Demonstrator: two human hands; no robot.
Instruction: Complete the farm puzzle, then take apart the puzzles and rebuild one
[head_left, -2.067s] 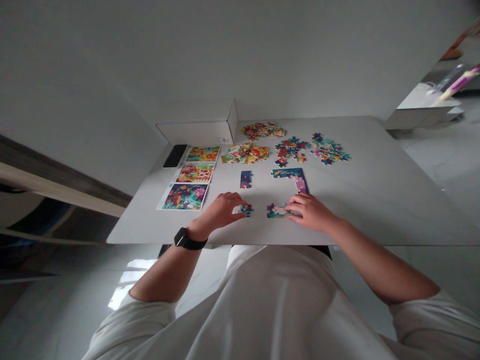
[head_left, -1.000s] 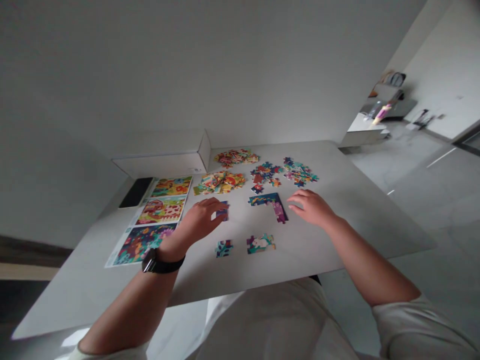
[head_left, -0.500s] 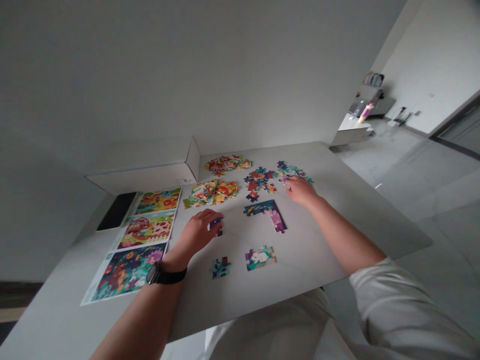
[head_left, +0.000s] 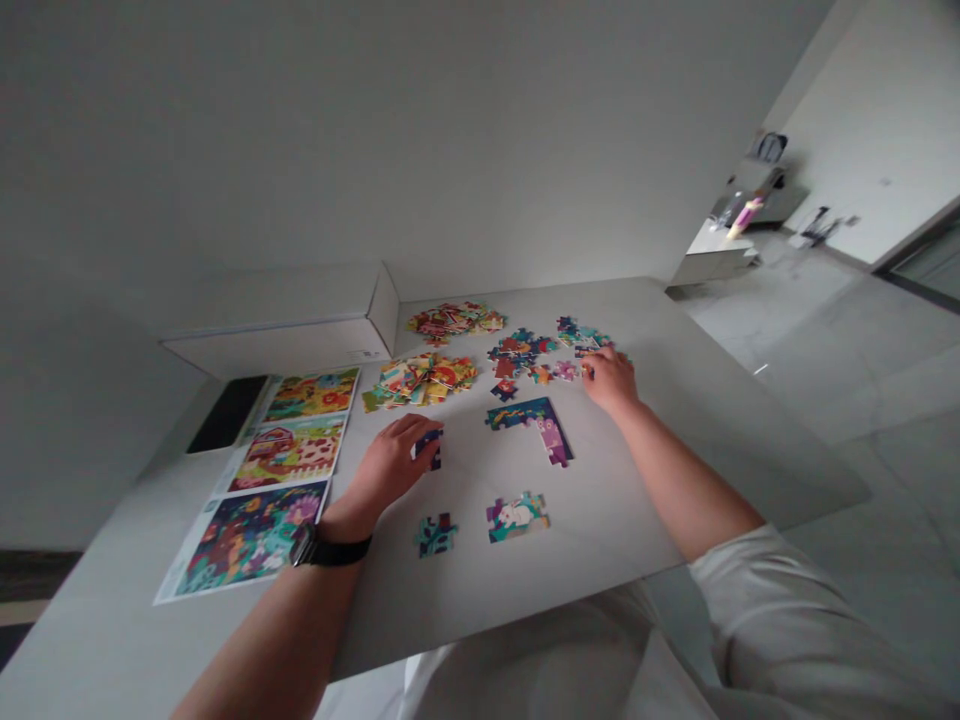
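Note:
My left hand (head_left: 395,460) is curled over a dark purple puzzle piece (head_left: 430,450) at the table's middle left, its thumb and fingers on it. Toward the back right, my right hand (head_left: 610,380) has its fingers pinched at a small puzzle piece with some orange, mostly covered by the fingertips. A pink puzzle piece (head_left: 564,370) lies just left of them. Between the hands sits a joined dark blue and pink corner section (head_left: 551,430). Nearer me are a joined section with a white rabbit (head_left: 516,516) and a teal leafy piece (head_left: 436,536).
Heaps of puzzle pieces lie behind: a yellow heap (head_left: 424,380), a reddish heap (head_left: 454,320), a dark blue heap (head_left: 517,350). On the left are a picture sheet (head_left: 274,480) and a black phone (head_left: 226,413). A white box (head_left: 277,335) stands against the wall.
My right hand has shifted slightly right, and the pink piece that was at its fingertips now lies free beside the heap. My left hand stays on the purple piece.

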